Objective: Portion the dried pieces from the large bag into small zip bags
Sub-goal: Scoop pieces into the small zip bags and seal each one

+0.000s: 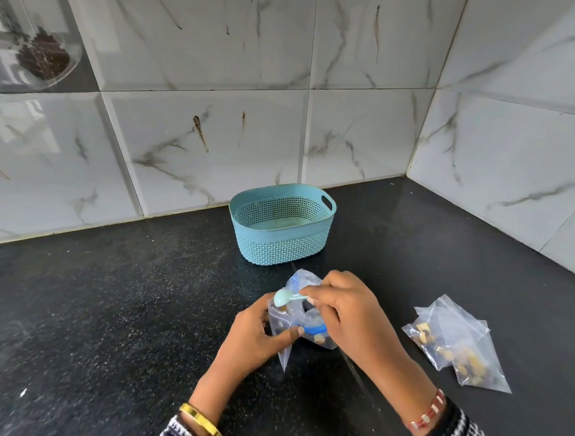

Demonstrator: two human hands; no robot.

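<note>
My left hand (261, 333) grips a small clear zip bag (278, 319) and holds it upright at the middle of the black counter. My right hand (343, 310) pinches the handle of a pale green spoon (282, 297), whose bowl hangs over the small bag's mouth. Just behind and under my hands lies the large clear bag (311, 324) with a blue band and a few dried brown and yellow pieces inside; my hands cover much of it. Two filled small zip bags (453, 345) lie flat to the right.
A light blue perforated basket (282, 247) stands behind my hands near the tiled wall. The marble-tiled walls meet in a corner at the back right. A glass jar of dark contents (42, 53) shows at the top left. The black counter (103, 315) stretches leftward.
</note>
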